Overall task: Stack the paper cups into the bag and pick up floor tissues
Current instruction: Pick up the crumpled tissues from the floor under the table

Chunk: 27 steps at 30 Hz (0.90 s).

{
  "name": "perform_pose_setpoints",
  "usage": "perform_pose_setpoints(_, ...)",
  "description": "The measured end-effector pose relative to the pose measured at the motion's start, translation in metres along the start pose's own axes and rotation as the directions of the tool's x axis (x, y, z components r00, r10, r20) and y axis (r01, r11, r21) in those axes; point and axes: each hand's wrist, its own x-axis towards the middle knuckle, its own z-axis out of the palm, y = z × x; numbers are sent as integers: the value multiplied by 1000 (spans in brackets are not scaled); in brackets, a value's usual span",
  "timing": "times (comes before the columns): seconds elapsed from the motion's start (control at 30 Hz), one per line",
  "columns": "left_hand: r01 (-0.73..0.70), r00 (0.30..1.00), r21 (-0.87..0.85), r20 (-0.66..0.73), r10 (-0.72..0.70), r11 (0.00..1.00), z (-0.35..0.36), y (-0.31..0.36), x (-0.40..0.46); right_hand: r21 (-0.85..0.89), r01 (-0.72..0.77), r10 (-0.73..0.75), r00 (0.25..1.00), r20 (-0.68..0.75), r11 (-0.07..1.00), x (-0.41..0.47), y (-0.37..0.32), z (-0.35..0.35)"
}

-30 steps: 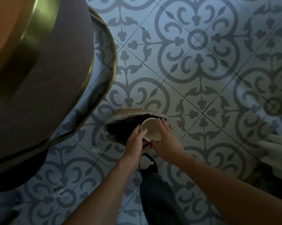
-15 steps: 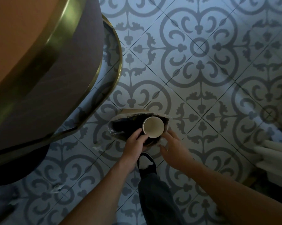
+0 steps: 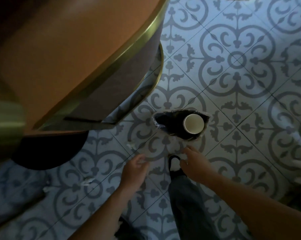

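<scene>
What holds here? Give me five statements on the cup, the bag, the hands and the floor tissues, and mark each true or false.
1. The paper cup sits mouth-up in the open bag. True.
2. The left hand grips the cup. False: it is below the bag, apart from the cup.
3. White tissue scraps lie on the patterned floor left of the hands. True.
4. The right hand is inside the bag. False: it is outside, near the bag's lower edge.
5. The bag stands on the round table. False: it stands on the floor beside it.
</scene>
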Motion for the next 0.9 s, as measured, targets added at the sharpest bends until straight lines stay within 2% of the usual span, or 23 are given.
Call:
perform_pose_setpoints(0.07, 5, 999, 27, -42, -4, 1000, -23, -27, -13, -12, 27, -27, 1000, 16, 1000, -10, -21, 18)
perform_pose_setpoints(0.33, -24, 984, -44, -178, 16, 999, -100, -141, -65, -103, 139, -132, 989, 71, 985, -63, -100, 95)
perform_pose_setpoints(0.7, -6, 932, -114, -361, -35, 994, -152, -289, -106, -293, 239, -202, 968, 152, 926, -89, -164, 176)
perform_pose_setpoints(0.9, 14, 927, -23, -374, -21, 1000, -152, -348, -91, -502, 325, -250, 945, 212, 801, -61, -178, 227)
